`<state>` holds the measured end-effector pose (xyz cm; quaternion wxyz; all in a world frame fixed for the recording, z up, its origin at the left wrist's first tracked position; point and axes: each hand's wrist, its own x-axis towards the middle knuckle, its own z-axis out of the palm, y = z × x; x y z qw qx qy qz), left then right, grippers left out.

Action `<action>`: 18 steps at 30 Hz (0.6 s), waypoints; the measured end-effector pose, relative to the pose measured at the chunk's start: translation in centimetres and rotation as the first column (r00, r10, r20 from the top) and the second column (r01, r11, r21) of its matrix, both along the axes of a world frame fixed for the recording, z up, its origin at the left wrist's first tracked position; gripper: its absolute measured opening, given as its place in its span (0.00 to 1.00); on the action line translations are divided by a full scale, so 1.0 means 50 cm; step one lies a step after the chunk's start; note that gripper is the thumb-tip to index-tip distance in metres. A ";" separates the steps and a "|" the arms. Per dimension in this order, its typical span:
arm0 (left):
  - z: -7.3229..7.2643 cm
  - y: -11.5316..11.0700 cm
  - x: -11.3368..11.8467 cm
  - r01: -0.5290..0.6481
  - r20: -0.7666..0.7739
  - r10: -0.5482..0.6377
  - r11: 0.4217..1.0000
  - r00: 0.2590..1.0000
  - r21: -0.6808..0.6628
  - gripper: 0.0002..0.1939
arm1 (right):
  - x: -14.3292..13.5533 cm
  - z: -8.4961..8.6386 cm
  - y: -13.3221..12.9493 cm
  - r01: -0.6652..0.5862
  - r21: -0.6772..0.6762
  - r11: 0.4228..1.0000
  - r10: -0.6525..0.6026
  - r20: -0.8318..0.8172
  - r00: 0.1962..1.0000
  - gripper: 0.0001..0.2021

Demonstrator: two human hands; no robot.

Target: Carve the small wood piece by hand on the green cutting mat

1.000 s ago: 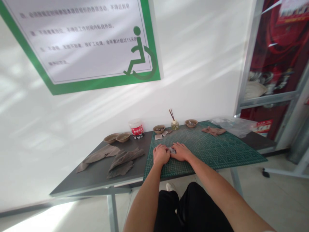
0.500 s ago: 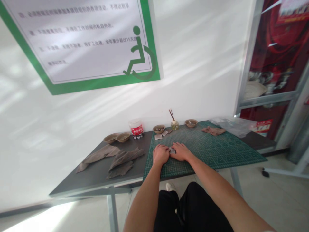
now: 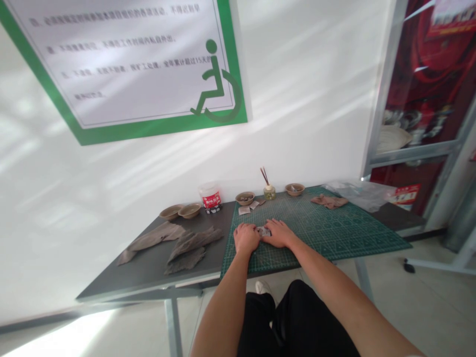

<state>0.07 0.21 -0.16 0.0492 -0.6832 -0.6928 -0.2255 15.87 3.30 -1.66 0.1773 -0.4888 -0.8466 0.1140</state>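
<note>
Holding small grey piece between both hands at the near part of the green mat: left hand on its left end, right hand on its right. Fingers narrow around the ends, tips partly hidden. Pale square lies beyond, just before a bowl.

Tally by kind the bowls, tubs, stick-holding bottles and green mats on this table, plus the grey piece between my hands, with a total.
Bowls: 4
Tub: 1
Stick-holding bottle: 1
Green mat: 1
Grey piece: 1
Total: 8
</note>
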 end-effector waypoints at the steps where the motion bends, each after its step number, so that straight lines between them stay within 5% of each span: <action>1: 0.000 0.001 -0.001 0.023 -0.005 -0.023 1.000 1.000 0.001 0.16 | 0.000 0.000 -0.001 0.000 0.001 1.000 0.000 -0.002 1.000 0.31; 7: -0.003 0.008 -0.007 0.175 -0.038 -0.175 0.985 0.984 -0.006 0.14 | -0.002 0.003 -0.004 0.001 -0.001 1.000 -0.001 0.002 1.000 0.30; 18: -0.006 0.000 0.002 0.060 -0.018 -0.060 0.998 0.998 -0.026 0.14 | 0.000 0.009 -0.006 -0.001 -0.014 1.000 0.001 0.004 1.000 0.30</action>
